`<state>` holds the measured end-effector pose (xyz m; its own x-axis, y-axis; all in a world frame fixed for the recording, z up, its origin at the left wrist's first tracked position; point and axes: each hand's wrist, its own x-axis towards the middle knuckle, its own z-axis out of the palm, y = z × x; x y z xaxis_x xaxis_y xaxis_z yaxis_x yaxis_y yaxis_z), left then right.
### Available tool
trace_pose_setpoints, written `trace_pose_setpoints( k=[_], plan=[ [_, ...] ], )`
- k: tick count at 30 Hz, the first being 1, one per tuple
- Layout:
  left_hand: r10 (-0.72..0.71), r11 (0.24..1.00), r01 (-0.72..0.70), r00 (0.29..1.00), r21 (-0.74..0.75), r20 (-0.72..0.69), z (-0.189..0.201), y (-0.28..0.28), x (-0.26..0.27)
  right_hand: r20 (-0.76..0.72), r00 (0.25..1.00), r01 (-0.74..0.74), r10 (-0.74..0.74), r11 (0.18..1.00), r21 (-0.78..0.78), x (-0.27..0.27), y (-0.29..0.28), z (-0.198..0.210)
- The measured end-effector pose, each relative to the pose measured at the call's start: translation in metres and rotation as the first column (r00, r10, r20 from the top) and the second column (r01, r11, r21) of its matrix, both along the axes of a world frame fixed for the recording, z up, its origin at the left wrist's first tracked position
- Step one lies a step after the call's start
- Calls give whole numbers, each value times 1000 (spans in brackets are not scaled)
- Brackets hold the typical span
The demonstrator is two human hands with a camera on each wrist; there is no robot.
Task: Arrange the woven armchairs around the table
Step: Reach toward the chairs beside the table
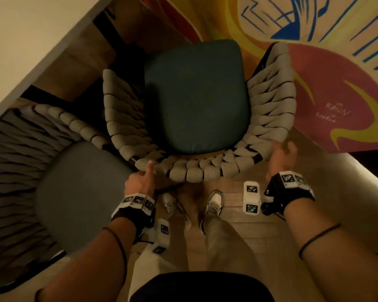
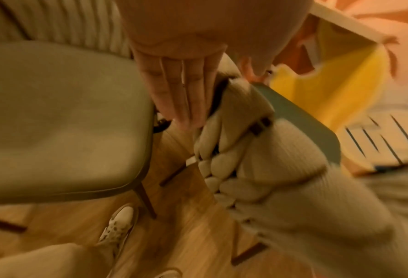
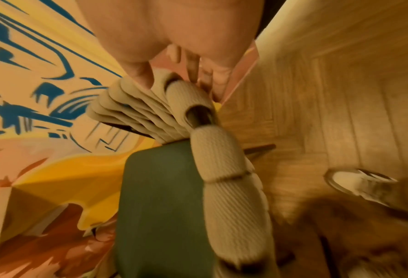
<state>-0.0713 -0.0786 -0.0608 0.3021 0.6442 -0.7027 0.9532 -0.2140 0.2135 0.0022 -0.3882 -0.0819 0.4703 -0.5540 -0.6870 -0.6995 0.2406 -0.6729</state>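
A woven armchair with a dark green seat cushion stands in front of me, its open front facing the white table at upper left. My left hand lies on the left of the back rim, thumb on top. In the left wrist view its fingers are straight against the outer weave. My right hand touches the right end of the back rim with relaxed, spread fingers. In the right wrist view its thumb rests on the weave. A second woven armchair with a grey cushion stands at the left.
The second chair's rim nearly touches the first chair's left arm. A painted wall panel in pink, yellow and blue stands close on the right. Wooden floor lies under my feet, and my shoes are just behind the chair's back.
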Motion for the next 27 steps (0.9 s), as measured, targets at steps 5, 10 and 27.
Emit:
trace_pose_setpoints(
  k=[5,10,27],
  plan=[
    [118,993,-116,989,-28,90,-36,71,9,-154,987,-10,53,964,265,-36,49,-11],
    [-21,1000,19,994,17,107,-7,91,53,-145,989,31,31,914,405,-37,77,-13],
    [-20,999,21,999,34,-27,-22,45,55,-283,948,-58,149,950,308,22,28,-13]
  ],
)
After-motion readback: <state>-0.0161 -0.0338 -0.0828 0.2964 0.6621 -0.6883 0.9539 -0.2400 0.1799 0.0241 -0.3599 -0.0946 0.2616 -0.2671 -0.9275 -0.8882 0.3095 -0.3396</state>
